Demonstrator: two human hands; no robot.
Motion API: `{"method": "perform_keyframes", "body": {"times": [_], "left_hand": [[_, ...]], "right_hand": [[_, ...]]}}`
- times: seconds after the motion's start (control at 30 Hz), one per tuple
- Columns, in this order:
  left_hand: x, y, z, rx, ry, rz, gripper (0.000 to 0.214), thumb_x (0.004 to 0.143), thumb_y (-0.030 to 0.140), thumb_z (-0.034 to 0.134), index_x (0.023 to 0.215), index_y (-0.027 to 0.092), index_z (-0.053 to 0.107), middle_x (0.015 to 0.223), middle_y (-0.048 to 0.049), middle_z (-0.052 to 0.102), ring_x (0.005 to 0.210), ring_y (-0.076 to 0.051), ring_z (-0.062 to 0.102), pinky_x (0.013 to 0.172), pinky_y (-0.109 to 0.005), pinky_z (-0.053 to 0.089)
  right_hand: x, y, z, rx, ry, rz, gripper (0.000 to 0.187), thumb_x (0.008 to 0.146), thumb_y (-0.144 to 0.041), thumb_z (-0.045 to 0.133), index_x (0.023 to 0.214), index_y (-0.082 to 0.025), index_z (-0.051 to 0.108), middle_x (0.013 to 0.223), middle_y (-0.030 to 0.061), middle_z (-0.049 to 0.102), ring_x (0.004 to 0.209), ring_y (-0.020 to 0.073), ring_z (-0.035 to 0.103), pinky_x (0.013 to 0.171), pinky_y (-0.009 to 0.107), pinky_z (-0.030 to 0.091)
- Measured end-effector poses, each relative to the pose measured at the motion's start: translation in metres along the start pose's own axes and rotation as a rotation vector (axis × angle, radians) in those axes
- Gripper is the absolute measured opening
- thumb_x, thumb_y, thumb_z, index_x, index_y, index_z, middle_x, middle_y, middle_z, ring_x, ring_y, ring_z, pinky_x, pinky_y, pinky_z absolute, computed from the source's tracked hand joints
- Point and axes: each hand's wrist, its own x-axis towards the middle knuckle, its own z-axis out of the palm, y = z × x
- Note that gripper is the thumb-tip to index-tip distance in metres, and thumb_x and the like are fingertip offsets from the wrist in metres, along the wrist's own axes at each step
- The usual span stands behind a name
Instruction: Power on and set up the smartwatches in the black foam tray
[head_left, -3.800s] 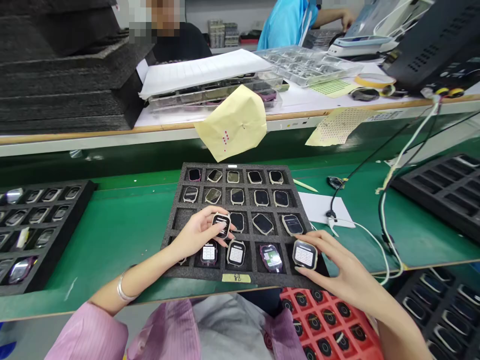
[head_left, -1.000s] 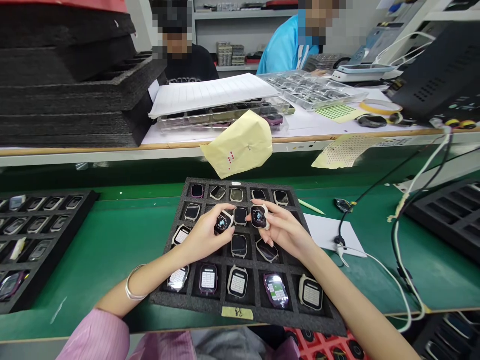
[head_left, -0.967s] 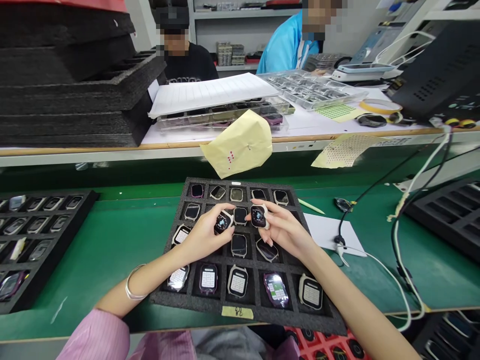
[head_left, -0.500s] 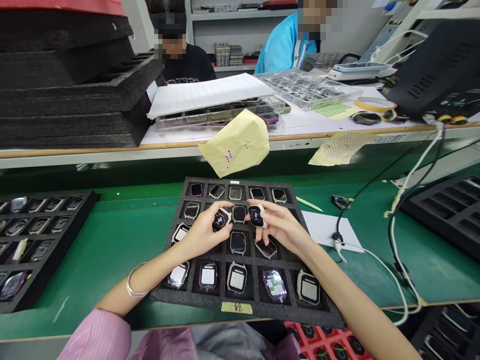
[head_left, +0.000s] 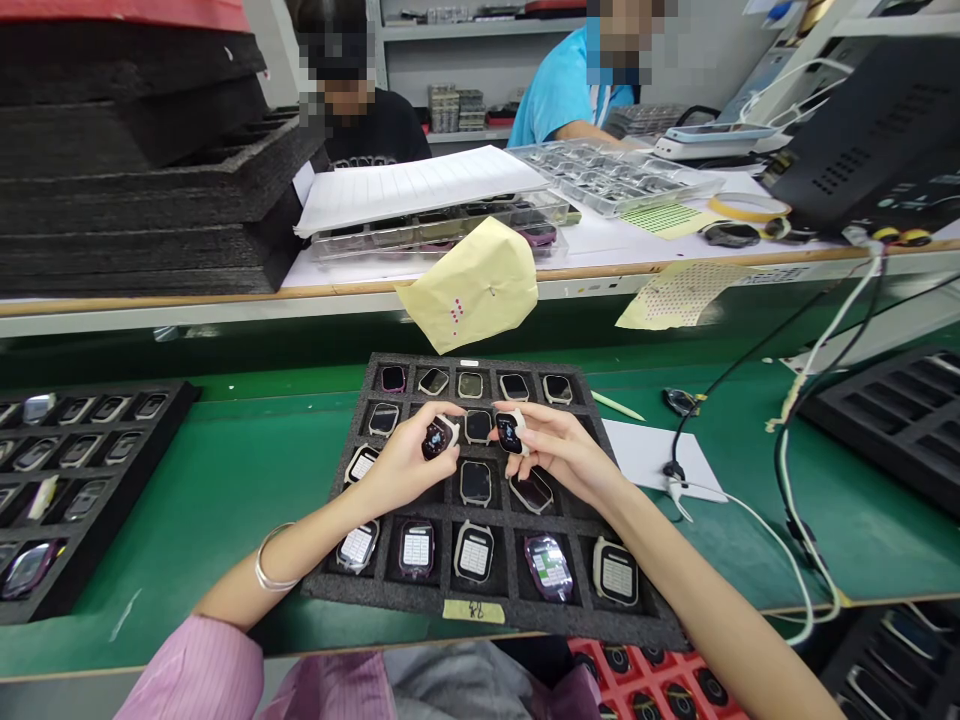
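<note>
Between the thumb and fingers of my left hand [head_left: 409,455] is a smartwatch case [head_left: 439,437] without a strap, its dark screen lit. My right hand [head_left: 562,445] pinches a second lit smartwatch [head_left: 510,432] with a pale frame. Both are held above a black foam tray [head_left: 375,590] divided into square compartments. Several strapless watches lie in it; those in the front row, such as this pale one [head_left: 474,552], show white lists on their screens. A dark-screened watch [head_left: 532,490] lies tilted under my right fingers. My left hand hides part of the middle rows.
Another foam tray of watches [head_left: 97,470] lies left, one more [head_left: 900,420] right. White paper [head_left: 667,460] and cables [head_left: 787,480] lie right of my tray. Behind, a shelf edge [head_left: 300,300] carries stacked foam trays [head_left: 135,200] and clear plastic trays [head_left: 600,175]. Two people sit beyond.
Both hands stay over the tray with their watches, shifted very slightly. Across the shelf, the person in blue has shifted, and a forearm now shows.
</note>
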Motion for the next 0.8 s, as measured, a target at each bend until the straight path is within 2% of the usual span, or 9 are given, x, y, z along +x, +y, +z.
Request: {"method": "perform_keyframes", "body": {"times": [0.1,0.3,0.47,0.8], "left_hand": [[-0.0001,0.0009,-0.0003,0.010,-0.010,-0.006,0.034,0.079,0.016,0.054,0.113,0.018,0.053,0.109,-0.0055,0.063,0.099,-0.020,0.059,0.088,-0.028,0.044],[0.0004,0.0001,-0.0001,-0.023,0.017,-0.004,0.038,0.080,0.019,0.056,0.118,0.018,0.051,0.101,-0.0039,0.063,0.086,-0.018,0.060,0.080,-0.027,0.045],[0.0003,0.0014,-0.0017,0.005,-0.014,-0.014,0.035,0.079,0.015,0.055,0.113,0.018,0.053,0.096,-0.0023,0.062,0.082,-0.016,0.058,0.078,-0.026,0.045],[0.0023,-0.0036,0.0000,-0.007,0.009,-0.015,0.035,0.080,0.016,0.056,0.115,0.018,0.052,0.101,-0.0038,0.063,0.086,-0.017,0.059,0.079,-0.026,0.045]], "right_hand": [[0.0000,-0.0004,0.0002,-0.004,0.001,0.001,0.042,0.080,-0.027,0.075,0.120,-0.017,0.064,0.094,0.0109,0.073,0.058,0.0171,0.071,0.052,0.025,0.059],[-0.0013,-0.0013,-0.0004,0.004,0.020,-0.023,0.044,0.080,-0.028,0.075,0.122,-0.019,0.064,0.097,0.0105,0.073,0.061,0.0178,0.071,0.053,0.025,0.058],[-0.0013,-0.0009,-0.0013,0.002,0.000,-0.008,0.043,0.080,-0.028,0.075,0.120,-0.018,0.065,0.094,0.0109,0.074,0.059,0.0180,0.071,0.053,0.027,0.059],[-0.0002,-0.0015,-0.0023,0.031,-0.004,-0.016,0.040,0.080,-0.027,0.075,0.118,-0.019,0.066,0.095,0.0104,0.073,0.059,0.0179,0.071,0.053,0.025,0.059]]}}
